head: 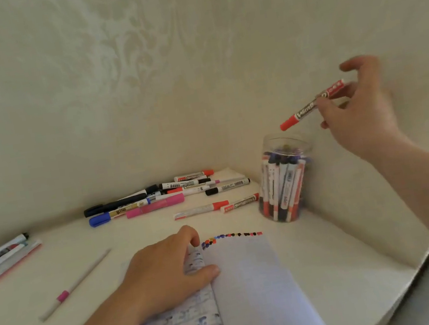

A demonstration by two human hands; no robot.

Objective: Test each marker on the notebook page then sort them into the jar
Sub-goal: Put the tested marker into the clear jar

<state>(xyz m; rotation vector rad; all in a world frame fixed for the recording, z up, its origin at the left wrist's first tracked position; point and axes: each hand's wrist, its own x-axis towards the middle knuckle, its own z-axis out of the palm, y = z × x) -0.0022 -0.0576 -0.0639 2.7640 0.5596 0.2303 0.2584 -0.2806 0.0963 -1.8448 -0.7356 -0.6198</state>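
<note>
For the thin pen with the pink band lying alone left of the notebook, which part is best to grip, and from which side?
Grip the thin pen on its bare white barrel just beyond the pink band, coming from straight above. It lies flat and diagonal with nothing beside it, so fingers fit on both long sides. The left hand, now resting on the notebook, seems closest.

Soft, even daylight lit the scene; shadows were faint. The wide lens bent the edges, and the far raised right hand (359,108) was slightly blurred.

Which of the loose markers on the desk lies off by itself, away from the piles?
The thin white marker with a pink band, lying slanted left of the notebook. The other loose ones cluster by the wall or at the left edge.
</note>
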